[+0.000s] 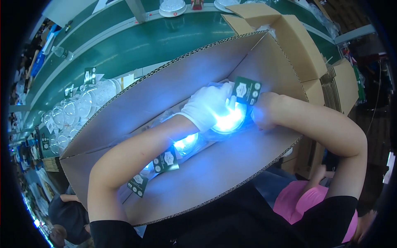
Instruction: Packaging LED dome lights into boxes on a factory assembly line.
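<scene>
Inside a deep cardboard box point(215, 182), my left hand point(204, 108) in a white glove is closed over the upper left side of a brightly lit round lamp point(228, 120). The lamp glows blue-white, so its outline is partly washed out. My right hand point(266, 110), which looks bare, curls at the lamp's right edge, its fingertips partly hidden. A dark green card tag point(247, 91) stands up between the two hands. A second lit lamp point(186, 144) lies in the box below my left wrist, beside another green tag point(166, 160).
Several clear round lamps point(84, 103) with tags lie on the green bench point(165, 45) left of the box. An open carton point(289, 45) stands at the far right, by stacked flat cardboard point(331, 89). A person in pink point(297, 202) is close at the lower right.
</scene>
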A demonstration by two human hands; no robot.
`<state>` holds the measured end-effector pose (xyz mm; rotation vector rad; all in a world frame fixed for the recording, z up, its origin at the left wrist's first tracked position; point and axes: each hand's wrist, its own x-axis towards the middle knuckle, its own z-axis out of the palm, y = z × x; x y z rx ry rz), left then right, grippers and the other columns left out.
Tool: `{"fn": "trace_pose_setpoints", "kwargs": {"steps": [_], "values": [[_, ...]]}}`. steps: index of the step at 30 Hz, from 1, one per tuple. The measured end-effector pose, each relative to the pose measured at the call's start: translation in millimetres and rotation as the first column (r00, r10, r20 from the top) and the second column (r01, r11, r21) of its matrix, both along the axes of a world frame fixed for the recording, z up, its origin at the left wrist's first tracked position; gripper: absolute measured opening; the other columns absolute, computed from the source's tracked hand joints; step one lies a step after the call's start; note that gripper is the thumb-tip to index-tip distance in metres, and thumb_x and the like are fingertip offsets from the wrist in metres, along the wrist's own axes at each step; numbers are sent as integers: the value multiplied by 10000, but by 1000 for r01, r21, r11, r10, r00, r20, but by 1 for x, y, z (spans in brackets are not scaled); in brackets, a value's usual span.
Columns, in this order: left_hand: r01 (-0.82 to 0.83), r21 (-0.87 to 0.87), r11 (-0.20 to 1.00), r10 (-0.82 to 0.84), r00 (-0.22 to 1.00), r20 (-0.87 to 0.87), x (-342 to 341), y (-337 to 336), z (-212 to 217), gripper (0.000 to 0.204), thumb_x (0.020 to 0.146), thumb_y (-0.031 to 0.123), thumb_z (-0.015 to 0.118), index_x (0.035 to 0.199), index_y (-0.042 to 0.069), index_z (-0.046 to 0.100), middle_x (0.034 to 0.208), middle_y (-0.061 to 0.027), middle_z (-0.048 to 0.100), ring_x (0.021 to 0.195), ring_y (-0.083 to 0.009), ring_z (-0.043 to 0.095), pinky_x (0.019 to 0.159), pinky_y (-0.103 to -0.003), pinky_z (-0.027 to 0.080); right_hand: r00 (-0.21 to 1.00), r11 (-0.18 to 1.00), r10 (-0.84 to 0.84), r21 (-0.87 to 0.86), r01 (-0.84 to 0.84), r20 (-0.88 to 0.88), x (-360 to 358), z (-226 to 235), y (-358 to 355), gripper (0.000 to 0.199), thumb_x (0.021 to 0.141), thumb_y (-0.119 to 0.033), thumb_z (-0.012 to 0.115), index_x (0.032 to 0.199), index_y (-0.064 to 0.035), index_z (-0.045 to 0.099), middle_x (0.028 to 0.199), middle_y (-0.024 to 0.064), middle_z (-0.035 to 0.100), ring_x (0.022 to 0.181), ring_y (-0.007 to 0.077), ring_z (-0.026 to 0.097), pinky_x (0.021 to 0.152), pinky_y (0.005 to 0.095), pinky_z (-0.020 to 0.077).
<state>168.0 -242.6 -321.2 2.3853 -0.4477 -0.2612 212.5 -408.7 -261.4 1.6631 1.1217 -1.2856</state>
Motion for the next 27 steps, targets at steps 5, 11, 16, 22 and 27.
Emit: {"fn": "trace_pose_setpoints", "kwargs": {"steps": [5, 11, 16, 22, 27], "values": [[-50, 63, 997, 41, 989, 139, 5, -8, -14, 235, 938, 289, 594, 1003, 65, 565, 701, -197, 663, 654, -418, 663, 630, -528, 541, 991, 983, -128, 136, 121, 45, 8, 24, 2, 269, 912, -271, 625, 1041, -68, 746, 1045, 133, 732, 973, 316, 705, 833, 445, 553], [35, 167, 985, -64, 984, 167, 12, -11, -17, 265, 929, 284, 593, 1078, 67, 556, 709, -195, 669, 636, -401, 665, 599, -500, 549, 923, 797, -337, 578, 174, 186, 25, 59, -7, 254, 874, -183, 579, 799, 12, 724, 820, 220, 709, 789, 381, 704, 764, 476, 550], [160, 268, 950, -220, 952, 211, -14, -25, -30, 329, 900, 322, 642, 1118, 91, 556, 735, -144, 686, 560, -353, 659, 500, -479, 526, 933, 750, -318, 646, 140, 167, 24, 59, -11, 217, 857, -138, 564, 836, -9, 737, 853, 209, 719, 823, 361, 712, 769, 451, 560], [73, 276, 958, -185, 895, 405, -19, -30, -56, 247, 897, 285, 633, 1048, 96, 582, 711, -131, 633, 492, -279, 627, 406, -400, 494, 927, 653, -287, 757, 6, 240, 16, 47, -22, 272, 875, -187, 576, 706, -15, 701, 684, 182, 679, 679, 341, 696, 661, 442, 555], [106, 332, 937, -208, 933, 292, -16, -30, -47, 339, 842, 297, 696, 1070, 74, 580, 762, -123, 651, 587, -294, 665, 491, -417, 535, 931, 637, -275, 771, -10, 239, 18, 42, -20, 269, 872, -187, 579, 706, -14, 700, 688, 186, 679, 679, 345, 696, 661, 445, 554]]}}
